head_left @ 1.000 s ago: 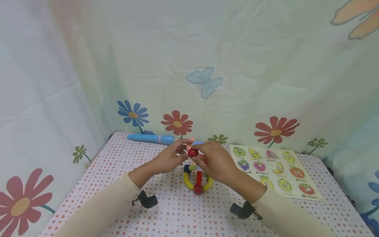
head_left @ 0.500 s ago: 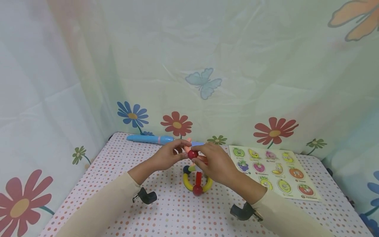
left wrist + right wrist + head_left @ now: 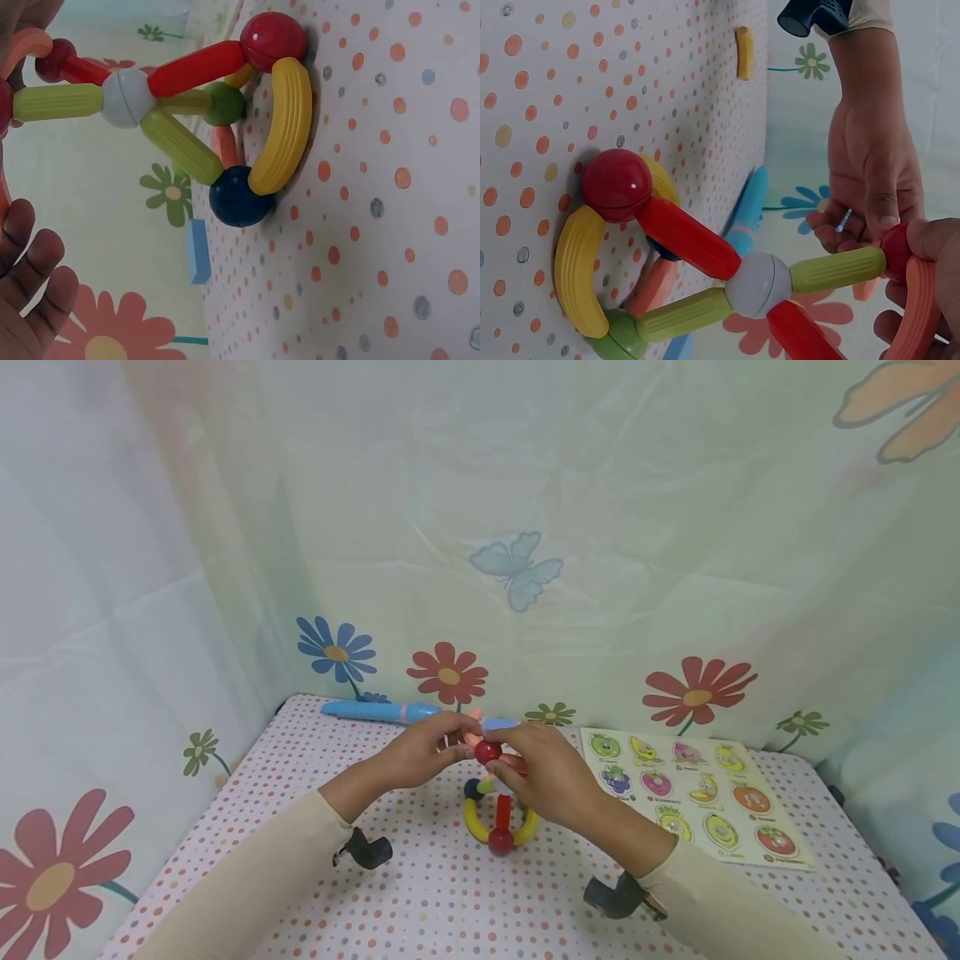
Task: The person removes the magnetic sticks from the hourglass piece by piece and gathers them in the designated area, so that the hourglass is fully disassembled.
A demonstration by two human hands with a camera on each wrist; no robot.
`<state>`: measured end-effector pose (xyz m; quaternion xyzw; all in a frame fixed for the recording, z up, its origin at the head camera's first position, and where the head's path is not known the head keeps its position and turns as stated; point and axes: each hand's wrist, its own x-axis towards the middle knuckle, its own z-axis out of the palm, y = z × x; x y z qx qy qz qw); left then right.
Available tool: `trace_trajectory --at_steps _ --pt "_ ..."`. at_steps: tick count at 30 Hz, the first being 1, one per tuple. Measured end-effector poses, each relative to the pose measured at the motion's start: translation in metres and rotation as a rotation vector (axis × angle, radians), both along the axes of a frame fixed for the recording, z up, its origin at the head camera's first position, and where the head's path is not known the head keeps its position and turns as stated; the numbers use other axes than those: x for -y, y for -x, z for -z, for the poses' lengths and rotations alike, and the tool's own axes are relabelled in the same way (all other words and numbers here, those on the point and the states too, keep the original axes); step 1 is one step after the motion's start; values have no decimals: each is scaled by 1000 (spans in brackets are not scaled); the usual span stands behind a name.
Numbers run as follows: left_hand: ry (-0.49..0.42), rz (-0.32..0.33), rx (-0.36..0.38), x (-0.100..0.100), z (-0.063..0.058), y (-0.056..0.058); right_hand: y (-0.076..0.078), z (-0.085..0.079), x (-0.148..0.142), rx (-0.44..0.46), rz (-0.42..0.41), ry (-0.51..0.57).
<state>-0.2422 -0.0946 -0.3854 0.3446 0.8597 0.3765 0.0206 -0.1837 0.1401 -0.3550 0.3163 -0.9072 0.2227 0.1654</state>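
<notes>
A toy frame of ribbed rods and coloured balls stands on the dotted table, with a grey-white ball [image 3: 757, 285] at its middle. Its base shows yellow curved rods [image 3: 286, 127], a dark blue ball [image 3: 240, 196] and a green ball [image 3: 619, 334]. A light green rod [image 3: 837, 270] rises to a red ball [image 3: 488, 752] at the top. My right hand [image 3: 551, 768] pinches that ball, and a peach curved rod [image 3: 919, 311] runs down from there. My left hand [image 3: 427, 750] pinches another peach rod [image 3: 472, 727] beside the ball, mostly hidden by its fingers.
A fruit picture board [image 3: 701, 802] lies at the right. Along the back edge is a light blue pen-shaped tube [image 3: 375, 711], and a blue block [image 3: 198, 251] sits behind the toy. A yellow rod [image 3: 744, 52] lies farther left. Printed fabric [image 3: 510, 485] hangs behind the table.
The left thumb has moved up and in to the red ball, and the tip of the peach rod has shifted slightly left. The right hand and the toy's base hold still.
</notes>
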Motion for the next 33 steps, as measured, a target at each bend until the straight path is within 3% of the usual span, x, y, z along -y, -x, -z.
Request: trace_trajectory --at_steps 12,23,33 --pt "46 -33 -26 21 6 -7 -2 -1 2 16 34 -19" --pt "210 -4 115 36 39 -28 -4 -2 2 59 81 -33" --pt "354 17 95 43 63 -40 -4 -1 2 42 61 -32"
